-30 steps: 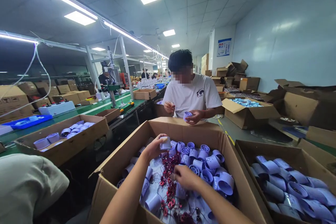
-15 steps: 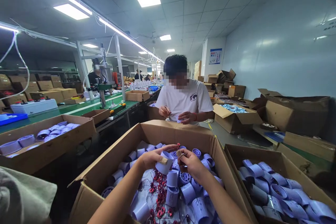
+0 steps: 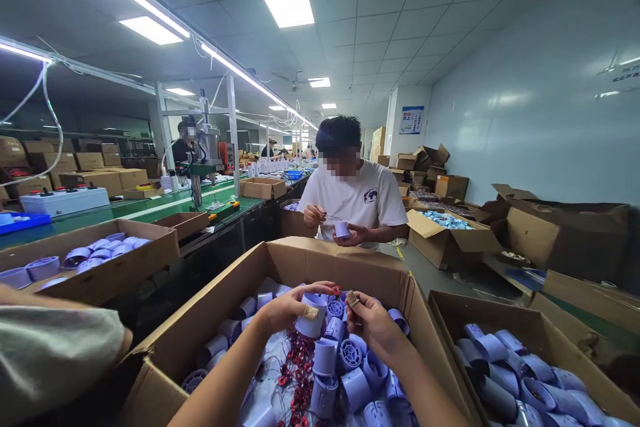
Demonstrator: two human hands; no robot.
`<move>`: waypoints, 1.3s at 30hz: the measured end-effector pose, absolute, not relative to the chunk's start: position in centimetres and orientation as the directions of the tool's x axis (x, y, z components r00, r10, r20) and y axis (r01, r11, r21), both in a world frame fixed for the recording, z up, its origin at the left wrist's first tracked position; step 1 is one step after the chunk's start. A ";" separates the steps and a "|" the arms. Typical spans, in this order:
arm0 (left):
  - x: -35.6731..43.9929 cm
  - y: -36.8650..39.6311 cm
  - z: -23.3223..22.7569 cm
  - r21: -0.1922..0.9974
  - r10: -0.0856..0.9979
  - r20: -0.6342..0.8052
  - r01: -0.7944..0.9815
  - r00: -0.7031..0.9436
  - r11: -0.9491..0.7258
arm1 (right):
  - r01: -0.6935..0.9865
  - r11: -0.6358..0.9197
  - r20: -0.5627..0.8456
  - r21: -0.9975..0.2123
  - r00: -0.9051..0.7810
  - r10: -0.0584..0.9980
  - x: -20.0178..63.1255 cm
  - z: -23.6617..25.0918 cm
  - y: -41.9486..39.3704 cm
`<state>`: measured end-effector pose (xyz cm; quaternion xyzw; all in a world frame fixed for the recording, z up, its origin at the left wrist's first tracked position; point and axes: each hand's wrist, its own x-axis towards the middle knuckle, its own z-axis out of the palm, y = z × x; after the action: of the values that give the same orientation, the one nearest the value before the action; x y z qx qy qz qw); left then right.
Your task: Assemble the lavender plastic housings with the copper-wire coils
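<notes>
My left hand grips a pale lavender plastic cup-shaped part above an open cardboard box. My right hand is right beside it, its taped fingertips pinching a small red coil piece at the part's rim. Below the hands the box holds several more lavender parts and a tangle of red copper coils.
A person in a white T-shirt sits across the box, handling the same kind of part. A second box of lavender parts stands at the right, another at the left. A green conveyor bench and a press machine lie left.
My right hand rose from the coil pile with a red piece and met the left hand, which lifted the lavender part toward the box's middle. The view tilted slightly.
</notes>
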<state>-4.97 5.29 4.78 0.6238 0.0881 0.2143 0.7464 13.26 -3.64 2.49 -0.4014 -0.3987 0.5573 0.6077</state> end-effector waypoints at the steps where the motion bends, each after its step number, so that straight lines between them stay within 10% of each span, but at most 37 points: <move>1: -4.9 5.2 4.7 0.977 0.424 0.131 -0.188 0.896 0.098 | -0.385 0.059 0.038 -0.921 0.062 0.997 13.2 2.6 -3.7; 14: -4.5 5.1 3.9 0.969 0.393 0.058 -0.147 0.918 0.200 | -0.511 0.023 0.027 -0.859 -0.001 1.000 13.0 2.3 -3.4; 22: -4.7 5.4 4.0 0.995 0.397 0.097 -0.074 0.913 -0.071 | -0.537 0.013 0.019 -0.844 -0.005 1.000 12.7 2.0 -3.4; 39: -4.8 5.6 3.5 0.982 0.408 0.099 -0.157 0.907 0.110 | -0.489 -0.012 0.016 -0.872 -0.054 0.998 12.6 2.0 -3.6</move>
<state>-4.75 5.55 3.48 0.6392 0.0984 0.1914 0.7383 12.59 -3.58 1.97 -0.3424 -0.3716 0.6234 0.5967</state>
